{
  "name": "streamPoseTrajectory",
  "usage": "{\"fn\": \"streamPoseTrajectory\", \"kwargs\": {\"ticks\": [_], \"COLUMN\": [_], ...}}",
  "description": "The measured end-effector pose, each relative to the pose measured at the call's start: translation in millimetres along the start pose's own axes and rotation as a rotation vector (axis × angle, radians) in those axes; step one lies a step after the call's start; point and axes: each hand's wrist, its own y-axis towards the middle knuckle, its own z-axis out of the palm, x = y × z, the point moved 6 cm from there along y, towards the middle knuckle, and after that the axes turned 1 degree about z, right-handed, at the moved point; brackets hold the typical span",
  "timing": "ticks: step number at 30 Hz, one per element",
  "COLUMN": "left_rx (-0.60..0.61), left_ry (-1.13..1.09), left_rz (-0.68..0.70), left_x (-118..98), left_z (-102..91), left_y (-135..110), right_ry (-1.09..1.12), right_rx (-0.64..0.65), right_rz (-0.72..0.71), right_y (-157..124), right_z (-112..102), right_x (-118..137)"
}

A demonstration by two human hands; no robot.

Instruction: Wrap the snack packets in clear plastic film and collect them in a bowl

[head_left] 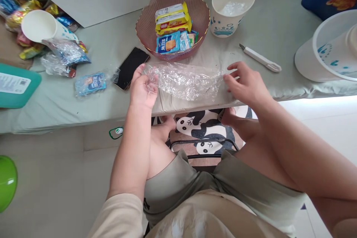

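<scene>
A crinkled sheet of clear plastic wrap stretches between my two hands over the front edge of the cloth-covered surface. My left hand is closed on its left end, with some of the film bunched at the fingers. At the other end, my right hand has its fingertips at the film's edge, thumb and fingers bent toward each other. Just behind the film stands a pink ribbed bowl with a gold rim. Inside it are yellow snack packets and a blue snack packet. A black phone lies beside my left hand.
A white utility knife lies at right, near a paper cup holding clear plastic. A white bin stands far right. Leftward are a plastic-wrapped blue packet, a tipped paper cup and a green container.
</scene>
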Motion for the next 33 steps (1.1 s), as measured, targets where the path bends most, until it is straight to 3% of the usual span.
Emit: {"fn": "streamPoseTrajectory", "kwargs": {"ticks": [4, 8, 14, 20, 25, 33], "left_rx": [-0.04, -0.059, -0.038, -0.056, -0.024, -0.069], "left_ry": [-0.051, -0.049, -0.096, -0.048, -0.012, 0.166], "left_rz": [-0.059, -0.072, -0.071, -0.047, 0.059, 0.269], "left_x": [-1, -4, -6, -5, -8, -9], "left_z": [8.9, 10.8, 10.7, 12.8, 10.0, -2.0], "left_y": [-12, -19, -20, -22, -18, -5], "right_ry": [0.023, 0.304, 0.652, 0.797, 0.865, 0.912], "right_rx": [0.101, 0.208, 0.142, 0.251, 0.314, 0.221], "right_rz": [-0.025, -0.048, -0.17, -0.169, -0.086, 0.026], "right_y": [-7, -4, 6, 3, -6, 7], "right_z": [21, 40, 43, 53, 64, 55], "right_x": [21, 28, 24, 25, 23, 4]}}
